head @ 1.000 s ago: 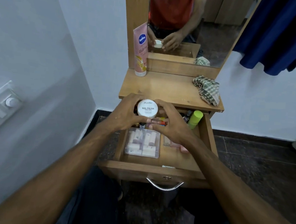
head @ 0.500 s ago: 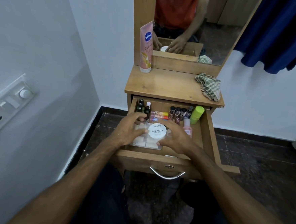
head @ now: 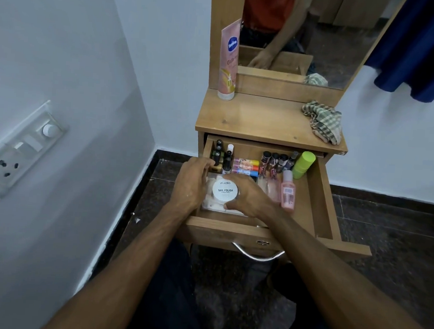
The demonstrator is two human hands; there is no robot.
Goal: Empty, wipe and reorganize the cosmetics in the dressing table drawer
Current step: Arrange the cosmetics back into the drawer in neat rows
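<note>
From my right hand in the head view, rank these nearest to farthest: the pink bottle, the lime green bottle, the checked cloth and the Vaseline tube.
From the right hand, which grips the nail polish remover tub:
1. Pink bottle, just to its right in the drawer.
2. Lime green bottle, at the drawer's back right.
3. Checked cloth, right side of the tabletop.
4. Vaseline tube, standing at the tabletop's back left.

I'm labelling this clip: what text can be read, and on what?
"zudio" and "NAIL POLISH": lid of the white jar, held by the right hand.
"Vaseline": pink tube on the tabletop; the wording below is blurred.
Labels on the drawer's bottles: too small to read.
</note>
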